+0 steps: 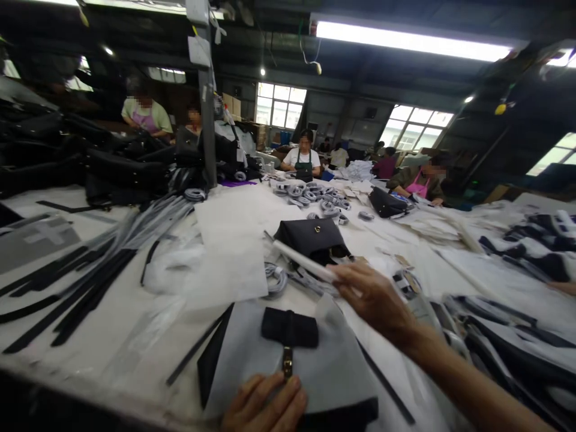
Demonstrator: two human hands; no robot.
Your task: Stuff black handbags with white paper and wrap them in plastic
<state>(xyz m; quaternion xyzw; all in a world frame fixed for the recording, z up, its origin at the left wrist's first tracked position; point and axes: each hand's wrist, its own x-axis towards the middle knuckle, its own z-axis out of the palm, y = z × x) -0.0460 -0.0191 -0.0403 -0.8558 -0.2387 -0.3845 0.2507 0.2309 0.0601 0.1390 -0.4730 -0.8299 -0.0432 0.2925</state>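
Observation:
My left hand [267, 403] lies with its fingers flat on a bag [216, 357] close to the table's front edge. Its fingertips rest just below a strap with a gold buckle [287, 360]. Above the buckle is a black handle piece [290, 327], and a translucent grey sheet [335, 372] covers most of the bag's face. Pinched in my right hand [369, 294] is a long white strip or stick [303, 261], pointing up and left. Behind that strip stands a black handbag [310, 234] with a gold clasp.
Long black straps [96, 294] in plastic wrap lie to the left, near white sheets [229, 240]. Coiled grey straps [310, 192] sit farther back. A metal post [207, 102] rises behind a pile of black bags [121, 168]. Several people work across the table; more bag parts [508, 342] lie right.

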